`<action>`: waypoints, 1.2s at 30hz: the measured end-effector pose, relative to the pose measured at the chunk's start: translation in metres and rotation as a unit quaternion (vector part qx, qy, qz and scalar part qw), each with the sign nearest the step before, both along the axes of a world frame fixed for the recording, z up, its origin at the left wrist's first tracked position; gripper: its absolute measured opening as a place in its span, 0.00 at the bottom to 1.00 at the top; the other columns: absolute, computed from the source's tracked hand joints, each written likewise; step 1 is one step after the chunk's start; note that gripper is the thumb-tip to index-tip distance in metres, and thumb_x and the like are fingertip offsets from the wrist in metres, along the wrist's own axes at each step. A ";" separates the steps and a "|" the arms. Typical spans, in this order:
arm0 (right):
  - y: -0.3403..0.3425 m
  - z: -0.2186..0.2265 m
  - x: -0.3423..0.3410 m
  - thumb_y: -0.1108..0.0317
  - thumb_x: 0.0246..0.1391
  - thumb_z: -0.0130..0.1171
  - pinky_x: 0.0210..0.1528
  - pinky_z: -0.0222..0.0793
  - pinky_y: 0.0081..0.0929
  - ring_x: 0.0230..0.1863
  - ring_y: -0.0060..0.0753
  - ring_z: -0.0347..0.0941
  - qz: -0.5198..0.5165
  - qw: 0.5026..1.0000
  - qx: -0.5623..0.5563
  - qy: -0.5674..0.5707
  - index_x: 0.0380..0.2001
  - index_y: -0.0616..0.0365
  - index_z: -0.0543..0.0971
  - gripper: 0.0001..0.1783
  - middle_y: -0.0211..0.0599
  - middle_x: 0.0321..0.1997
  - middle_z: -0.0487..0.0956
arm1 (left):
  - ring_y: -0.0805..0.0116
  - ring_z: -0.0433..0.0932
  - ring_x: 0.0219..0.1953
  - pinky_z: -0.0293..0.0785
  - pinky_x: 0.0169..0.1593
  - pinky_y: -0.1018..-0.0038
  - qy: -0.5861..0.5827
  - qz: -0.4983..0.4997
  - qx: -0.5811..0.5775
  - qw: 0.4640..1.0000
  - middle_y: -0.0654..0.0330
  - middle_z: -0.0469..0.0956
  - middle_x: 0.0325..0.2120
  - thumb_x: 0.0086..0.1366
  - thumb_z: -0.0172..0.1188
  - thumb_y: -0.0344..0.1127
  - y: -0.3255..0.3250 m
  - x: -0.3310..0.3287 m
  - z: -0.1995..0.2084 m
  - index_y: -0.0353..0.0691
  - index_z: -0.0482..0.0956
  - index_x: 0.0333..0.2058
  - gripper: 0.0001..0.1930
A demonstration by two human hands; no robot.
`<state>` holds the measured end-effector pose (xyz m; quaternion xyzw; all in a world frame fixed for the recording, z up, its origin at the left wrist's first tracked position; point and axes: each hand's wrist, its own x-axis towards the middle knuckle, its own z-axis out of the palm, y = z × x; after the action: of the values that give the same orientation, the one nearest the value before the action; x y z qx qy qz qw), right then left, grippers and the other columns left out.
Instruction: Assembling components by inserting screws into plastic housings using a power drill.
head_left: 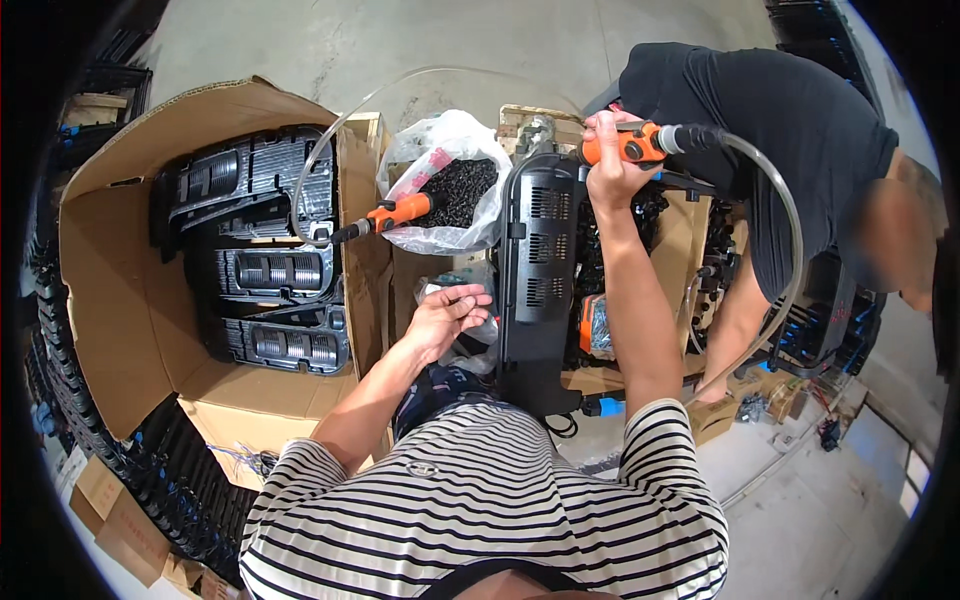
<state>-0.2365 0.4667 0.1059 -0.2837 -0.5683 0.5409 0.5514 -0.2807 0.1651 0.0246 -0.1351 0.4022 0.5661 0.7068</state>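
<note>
My right hand point(612, 160) is wrapped round an orange and black air screwdriver point(638, 146), its clear hose looping off to the right. The tool's tip points left, at the far end of a long black plastic panel point(535, 300) with slotted vents. My left hand point(450, 318) is beside the panel's left edge, palm partly up, thumb and fingers pinched together; whatever they hold is too small to make out. Beyond it, a clear plastic bag point(400, 165) holds many small black parts point(458, 195). Another orange air tool point(402, 210) lies across the bag's rim.
A large open cardboard box point(120, 290) at left holds several black vented panels point(280, 270). On the right a person in a dark shirt point(740, 130) bends over, one arm reaching down. An orange box point(596, 325) sits right of my panel. Black parts are stacked along the far left.
</note>
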 end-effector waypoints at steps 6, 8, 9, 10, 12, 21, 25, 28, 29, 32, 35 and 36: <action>0.004 -0.004 0.001 0.77 0.52 0.60 0.28 0.73 0.24 0.22 0.27 0.73 0.021 1.000 0.001 0.019 0.31 0.65 0.72 0.07 0.41 0.25 0.77 | 0.73 0.73 0.31 0.72 0.40 0.77 0.052 -0.006 0.019 0.998 0.57 0.79 0.38 0.68 0.53 0.27 -0.003 0.010 -0.015 0.34 0.74 0.43 0.07; 0.002 -0.003 -0.003 0.77 0.52 0.60 0.28 0.73 0.24 0.23 0.27 0.73 0.023 1.000 0.011 0.001 0.31 0.65 0.72 0.06 0.41 0.26 0.77 | 0.74 0.72 0.30 0.71 0.39 0.78 0.062 0.000 0.014 0.998 0.57 0.79 0.38 0.67 0.53 0.27 -0.004 0.011 -0.022 0.34 0.74 0.42 0.06; 0.001 -0.003 -0.003 0.77 0.52 0.60 0.28 0.73 0.24 0.23 0.27 0.73 0.024 1.000 0.016 -0.008 0.31 0.66 0.72 0.06 0.41 0.26 0.77 | 0.74 0.71 0.29 0.71 0.38 0.78 0.073 0.005 0.010 0.997 0.57 0.79 0.38 0.67 0.53 0.27 -0.004 0.012 -0.023 0.35 0.74 0.41 0.05; 0.000 -0.004 -0.003 0.77 0.52 0.60 0.28 0.73 0.24 0.23 0.27 0.73 0.024 1.000 0.016 -0.008 0.31 0.66 0.72 0.06 0.41 0.26 0.77 | 0.75 0.71 0.29 0.70 0.37 0.79 0.084 0.009 0.006 0.996 0.57 0.79 0.38 0.67 0.53 0.27 -0.004 0.012 -0.023 0.36 0.75 0.40 0.04; -0.001 -0.004 -0.004 0.77 0.52 0.60 0.28 0.73 0.24 0.23 0.27 0.73 0.022 1.000 0.009 0.003 0.31 0.66 0.72 0.07 0.42 0.26 0.77 | 0.74 0.71 0.29 0.71 0.38 0.78 0.069 0.017 0.011 0.997 0.57 0.79 0.38 0.67 0.53 0.27 -0.005 0.010 -0.022 0.36 0.75 0.40 0.04; 0.001 -0.005 -0.005 0.78 0.51 0.60 0.28 0.71 0.22 0.23 0.26 0.74 -0.009 1.000 -0.010 -0.021 0.28 0.62 0.72 0.05 0.37 0.26 0.78 | 0.72 0.76 0.36 0.74 0.44 0.77 0.013 0.066 0.003 0.998 0.57 0.79 0.38 0.66 0.54 0.26 0.004 0.012 0.000 0.34 0.75 0.40 0.05; -0.019 0.010 0.008 0.78 0.52 0.58 0.30 0.72 0.24 0.25 0.27 0.74 -0.042 0.999 0.005 0.024 0.31 0.63 0.72 0.05 0.39 0.28 0.78 | 0.71 0.77 0.37 0.75 0.45 0.77 0.026 0.086 0.019 0.996 0.57 0.79 0.38 0.66 0.54 0.25 0.009 0.008 -0.006 0.33 0.75 0.41 0.06; -0.048 0.027 0.019 0.73 0.54 0.57 0.34 0.70 0.27 0.27 0.30 0.72 -0.024 0.997 -0.029 0.064 0.33 0.64 0.72 0.06 0.43 0.30 0.77 | 0.71 0.77 0.37 0.76 0.45 0.77 0.022 0.107 0.039 0.993 0.57 0.79 0.38 0.65 0.55 0.25 0.015 -0.001 -0.004 0.33 0.75 0.40 0.06; -0.060 0.033 0.026 0.70 0.55 0.57 0.35 0.68 0.28 0.28 0.32 0.71 -0.020 0.995 -0.044 0.084 0.34 0.64 0.72 0.08 0.45 0.30 0.77 | 0.71 0.77 0.37 0.76 0.44 0.78 0.007 0.114 0.057 0.992 0.57 0.79 0.38 0.65 0.56 0.25 0.021 -0.005 0.001 0.32 0.75 0.40 0.06; -0.104 0.055 0.046 0.63 0.58 0.54 0.37 0.65 0.32 0.30 0.34 0.68 0.042 0.990 -0.081 0.112 0.36 0.62 0.72 0.11 0.46 0.32 0.76 | 0.72 0.76 0.36 0.75 0.42 0.79 -0.038 0.141 0.075 0.986 0.57 0.79 0.37 0.64 0.57 0.26 0.034 -0.010 0.020 0.33 0.75 0.39 0.05; -0.136 0.068 0.058 0.60 0.60 0.51 0.37 0.64 0.34 0.30 0.34 0.67 0.067 0.989 -0.059 0.115 0.37 0.60 0.72 0.13 0.46 0.33 0.75 | 0.73 0.75 0.35 0.75 0.39 0.81 -0.093 0.170 0.085 0.977 0.57 0.78 0.36 0.64 0.58 0.27 0.049 -0.008 0.039 0.33 0.75 0.39 0.06; -0.141 0.071 0.060 0.60 0.60 0.51 0.37 0.64 0.34 0.30 0.34 0.67 0.065 0.990 -0.058 0.115 0.37 0.60 0.72 0.13 0.46 0.33 0.75 | 0.74 0.74 0.34 0.74 0.38 0.81 -0.116 0.171 0.097 0.974 0.58 0.78 0.35 0.64 0.58 0.28 0.053 -0.007 0.044 0.33 0.75 0.39 0.06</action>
<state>-0.1766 0.3258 0.1769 -0.2138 -0.4858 0.6369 0.5591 -0.2877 0.2184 0.0683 -0.1972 0.2313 0.6956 0.6509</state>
